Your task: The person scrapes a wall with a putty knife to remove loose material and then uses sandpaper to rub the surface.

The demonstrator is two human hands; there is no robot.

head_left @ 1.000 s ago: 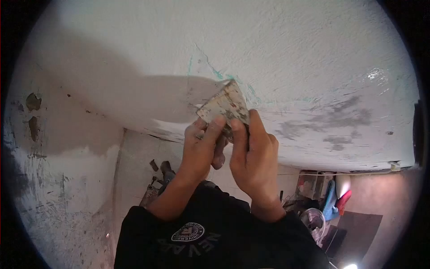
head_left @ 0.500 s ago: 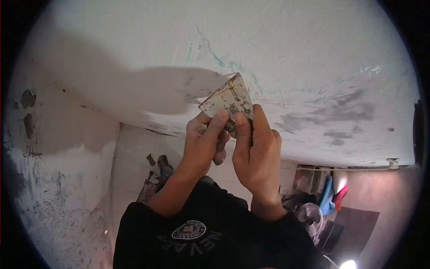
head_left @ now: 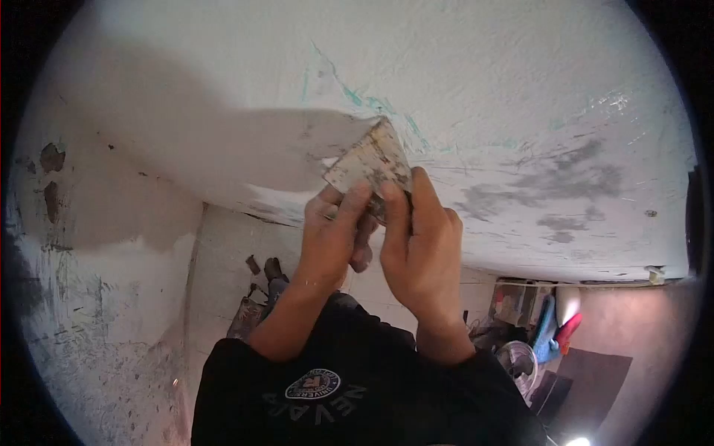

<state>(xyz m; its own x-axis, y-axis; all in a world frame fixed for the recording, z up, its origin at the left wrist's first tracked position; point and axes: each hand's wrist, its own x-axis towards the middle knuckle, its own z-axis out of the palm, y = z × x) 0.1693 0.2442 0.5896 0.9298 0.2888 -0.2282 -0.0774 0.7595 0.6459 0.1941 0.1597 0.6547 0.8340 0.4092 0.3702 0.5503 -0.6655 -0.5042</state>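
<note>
Both hands hold a putty knife up against a white plastered ceiling. The left hand grips the tool from the left, its fingers closed over the lower part of the blade, thumb side toward the wall. The right hand grips it from the right, fingers curled around the handle below the blade, which they hide. The blade is crusted with dried filler and tilted, its upper corner touching the ceiling beside a thin green crack line. Left of the blade lies a smooth grey patch of wet filler. Grey smears mark the ceiling well to the right. On the left a wall shows chipped spots and scraped plaster. Below, the person's black shirt with a round logo fills the lower middle, and a fan stands among clutter at lower right.
</note>
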